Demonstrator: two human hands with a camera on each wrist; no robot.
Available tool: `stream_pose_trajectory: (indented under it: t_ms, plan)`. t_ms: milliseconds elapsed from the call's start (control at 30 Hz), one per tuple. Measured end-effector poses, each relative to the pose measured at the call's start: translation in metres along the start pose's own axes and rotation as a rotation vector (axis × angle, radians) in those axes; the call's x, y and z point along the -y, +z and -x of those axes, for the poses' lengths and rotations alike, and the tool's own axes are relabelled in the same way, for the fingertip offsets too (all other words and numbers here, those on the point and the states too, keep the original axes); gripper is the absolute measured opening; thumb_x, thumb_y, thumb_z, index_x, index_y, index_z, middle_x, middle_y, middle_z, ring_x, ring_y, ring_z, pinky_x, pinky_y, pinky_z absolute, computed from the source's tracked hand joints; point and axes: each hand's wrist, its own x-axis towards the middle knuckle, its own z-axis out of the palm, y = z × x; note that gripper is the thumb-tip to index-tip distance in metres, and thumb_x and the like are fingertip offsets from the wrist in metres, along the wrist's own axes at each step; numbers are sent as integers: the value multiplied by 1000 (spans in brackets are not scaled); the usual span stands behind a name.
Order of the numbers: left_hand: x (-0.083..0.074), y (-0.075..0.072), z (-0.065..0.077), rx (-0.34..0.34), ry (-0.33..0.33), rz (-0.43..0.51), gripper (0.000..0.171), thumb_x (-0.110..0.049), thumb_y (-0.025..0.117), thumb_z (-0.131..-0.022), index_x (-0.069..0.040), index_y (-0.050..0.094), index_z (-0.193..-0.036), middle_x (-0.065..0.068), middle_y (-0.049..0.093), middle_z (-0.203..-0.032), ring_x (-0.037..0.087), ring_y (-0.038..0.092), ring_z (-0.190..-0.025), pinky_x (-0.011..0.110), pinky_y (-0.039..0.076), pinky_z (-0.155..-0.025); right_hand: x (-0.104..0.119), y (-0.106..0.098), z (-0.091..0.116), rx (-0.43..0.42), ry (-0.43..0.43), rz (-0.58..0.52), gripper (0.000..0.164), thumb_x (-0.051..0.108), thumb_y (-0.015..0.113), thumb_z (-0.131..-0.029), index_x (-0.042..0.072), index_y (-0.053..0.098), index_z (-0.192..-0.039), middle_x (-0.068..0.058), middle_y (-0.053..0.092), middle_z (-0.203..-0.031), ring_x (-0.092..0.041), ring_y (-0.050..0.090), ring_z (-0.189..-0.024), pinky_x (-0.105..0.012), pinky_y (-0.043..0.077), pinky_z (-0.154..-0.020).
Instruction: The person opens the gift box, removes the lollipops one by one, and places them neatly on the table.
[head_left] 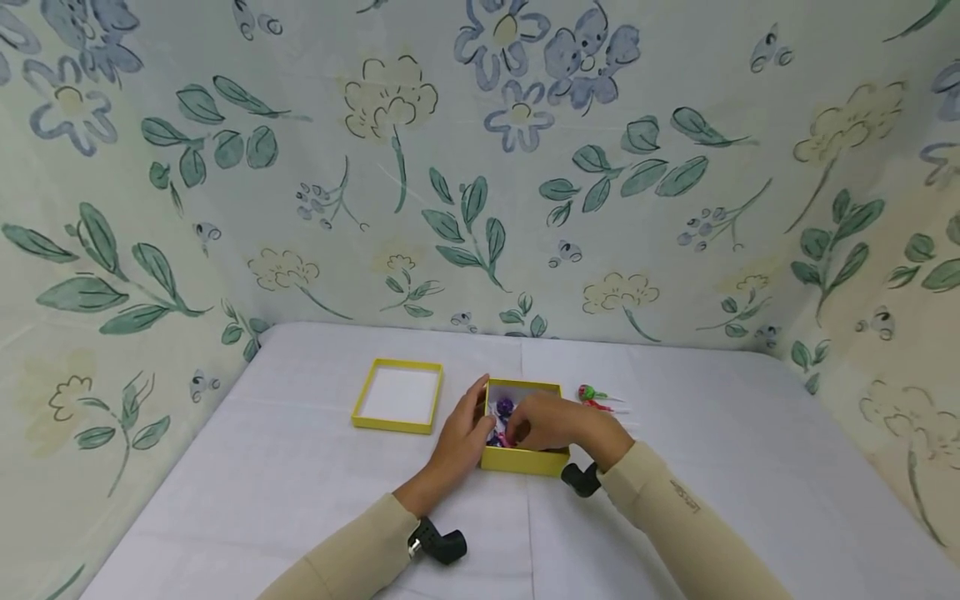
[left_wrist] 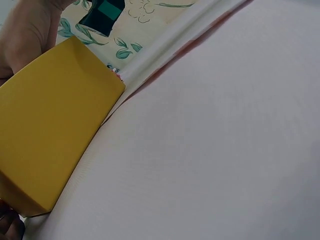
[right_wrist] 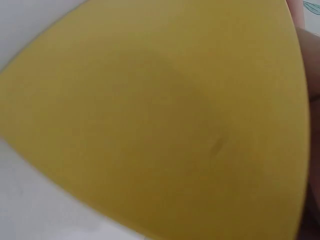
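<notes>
A yellow open-topped box (head_left: 525, 461) stands on the white cloth, with several wrapped lollipops (head_left: 505, 407) inside, purple and pink ones among them. My left hand (head_left: 461, 437) rests along the box's left wall, fingers extended toward the far corner and thumb at the rim. Over the opening, my right hand (head_left: 551, 419) reaches in with bent fingers, right at a pink wrapper; I cannot tell whether it is pinched. Yellow box wall (right_wrist: 150, 120) fills most of the right wrist view. In the left wrist view, the box wall (left_wrist: 55, 115) takes up the left side.
A shallow yellow lid (head_left: 390, 424) lies left of the box, its white inside facing up. Behind my right hand, to the right of the box, lie a green lollipop (head_left: 587, 392) and a red lollipop (head_left: 596, 405). Floral cloth (head_left: 480, 208) walls surround the table.
</notes>
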Motion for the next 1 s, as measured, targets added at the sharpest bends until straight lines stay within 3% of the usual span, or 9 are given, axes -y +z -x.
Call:
stream_pose_trajectory:
  t_ms: [233,733,1000]
  plan:
    - [1,0,1,-2,-2,-1,63,-14,45,-94,-20,25,-153,8,40,-148,20,42,-133,36,35,-110,1,0,-3,37,25,-1,8,15,73,-85,22,75,-88,11,63,-78,-10,56,-76,-26,53,-74]
    - [1,1,0,10,22,-1,61,-14,45,-96,-18,25,-154,9,40,-148,22,42,-133,39,36,-110,-2,-2,0,23,12,-24,6,17,74,-85,22,73,-85,6,61,-73,-12,54,-73,-26,50,-67]
    - [0,-1,0,-26,0,2,52,-20,35,-101,-29,29,-152,7,41,-148,23,38,-136,44,30,-114,-4,-1,0,9,-7,-18,6,16,75,-84,21,72,-83,7,61,-72,-11,55,-72,-25,51,-66]
